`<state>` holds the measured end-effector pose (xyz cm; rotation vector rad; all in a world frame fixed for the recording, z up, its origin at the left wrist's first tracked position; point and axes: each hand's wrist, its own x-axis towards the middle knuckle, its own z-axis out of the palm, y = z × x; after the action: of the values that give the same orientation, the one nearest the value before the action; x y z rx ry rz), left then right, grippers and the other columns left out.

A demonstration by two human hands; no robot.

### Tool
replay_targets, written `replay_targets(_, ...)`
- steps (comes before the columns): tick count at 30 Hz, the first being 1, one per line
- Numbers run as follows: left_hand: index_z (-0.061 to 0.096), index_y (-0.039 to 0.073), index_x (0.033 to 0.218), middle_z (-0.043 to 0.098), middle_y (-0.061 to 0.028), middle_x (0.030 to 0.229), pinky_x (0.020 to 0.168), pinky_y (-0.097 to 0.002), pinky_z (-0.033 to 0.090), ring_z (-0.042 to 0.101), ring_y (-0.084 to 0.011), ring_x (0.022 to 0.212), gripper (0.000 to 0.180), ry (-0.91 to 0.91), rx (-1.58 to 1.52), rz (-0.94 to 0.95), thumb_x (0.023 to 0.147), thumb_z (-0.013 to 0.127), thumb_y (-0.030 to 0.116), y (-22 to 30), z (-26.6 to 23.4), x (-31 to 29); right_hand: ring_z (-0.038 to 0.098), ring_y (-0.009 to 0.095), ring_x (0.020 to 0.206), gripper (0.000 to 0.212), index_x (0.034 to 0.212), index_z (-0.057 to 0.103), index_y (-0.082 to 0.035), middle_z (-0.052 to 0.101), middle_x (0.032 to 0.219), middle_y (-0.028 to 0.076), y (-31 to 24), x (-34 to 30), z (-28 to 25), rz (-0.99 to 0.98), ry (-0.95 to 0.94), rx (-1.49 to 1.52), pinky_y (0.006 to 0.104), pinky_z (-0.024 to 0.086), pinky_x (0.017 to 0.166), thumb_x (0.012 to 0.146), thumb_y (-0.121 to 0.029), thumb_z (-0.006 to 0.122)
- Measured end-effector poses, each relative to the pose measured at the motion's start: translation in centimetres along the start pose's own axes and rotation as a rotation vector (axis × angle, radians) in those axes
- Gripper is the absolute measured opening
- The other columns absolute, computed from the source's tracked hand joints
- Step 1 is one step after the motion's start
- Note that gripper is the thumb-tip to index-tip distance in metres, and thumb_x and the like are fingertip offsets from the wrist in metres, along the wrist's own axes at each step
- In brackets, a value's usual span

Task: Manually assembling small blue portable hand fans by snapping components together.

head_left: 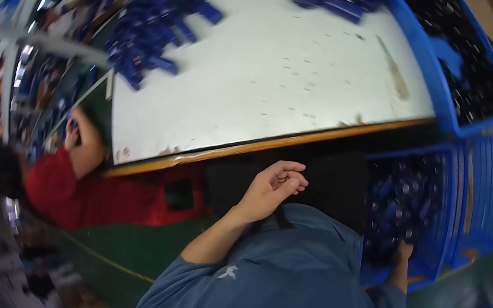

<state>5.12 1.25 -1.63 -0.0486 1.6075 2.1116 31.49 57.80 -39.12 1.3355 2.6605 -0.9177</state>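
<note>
Reaching with nearer right hand [404,251], grip unclear, toward dark-blue plastic parts [398,202] just ahead in blue crate [435,247], left hand [270,187] half-open, loosely curled.

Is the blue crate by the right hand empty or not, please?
Not empty: many dark blue parts lie inside the blue crate, beside the right hand.

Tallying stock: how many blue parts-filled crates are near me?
2: upper crate, right of the tabletop; lower crate, with your right hand in it. Others may be hidden.
</note>
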Motion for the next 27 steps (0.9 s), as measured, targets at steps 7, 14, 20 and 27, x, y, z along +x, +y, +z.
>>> replay_targets(7,0.056,-0.004,0.123,0.067,-0.012,0.101,0.079,-0.0282,0.053,0.064,-0.0156,0.09,0.032,0.475,0.228,0.327,0.098,0.058,0.015,5.5,-8.8,-3.7,0.054,0.01,0.056,0.015,0.09,0.066,-0.003,0.059,0.069,0.001,-13.0,3.8,-0.7,0.143,-0.569,0.369,0.0246,0.042,0.05,0.091,-0.016,0.058)
replay_targets(14,0.05,-0.004,0.129,0.06,-0.0147,0.12,0.075,-0.0298,0.054,0.062,-0.0212,0.103,0.047,0.917,0.385,0.372,0.096,0.06,0.028,12.1,-22.0,-1.8,0.059,0.009,0.077,0.029,0.116,0.063,0.0,0.065,0.088,0.004,-41.3,-7.8,-5.2,-0.397,-0.515,0.467,0.0213,0.046,0.067,0.093,-0.019,0.065)
replay_targets(20,0.049,-0.006,0.127,0.066,-0.0167,0.097,0.066,-0.0292,0.052,0.064,-0.0179,0.089,0.065,1.145,0.609,0.243,0.089,0.067,0.044,13.3,-30.3,3.3,0.062,0.013,0.082,0.027,0.117,0.062,0.001,0.067,0.091,0.008,-52.8,-16.3,-7.0,-0.891,-0.558,0.433,0.0263,0.051,0.076,0.091,-0.007,0.064)
replay_targets(27,0.033,-0.013,0.133,0.061,-0.0314,0.117,0.094,-0.0446,0.049,0.061,-0.0424,0.11,0.083,1.267,0.637,0.146,0.081,0.07,0.039,15.3,-25.8,8.8,0.064,0.016,0.087,0.027,0.117,0.063,0.002,0.069,0.098,0.012,-56.2,-20.1,-6.1,-1.06,-0.703,0.4,0.0282,0.051,0.081,0.09,-0.004,0.062)
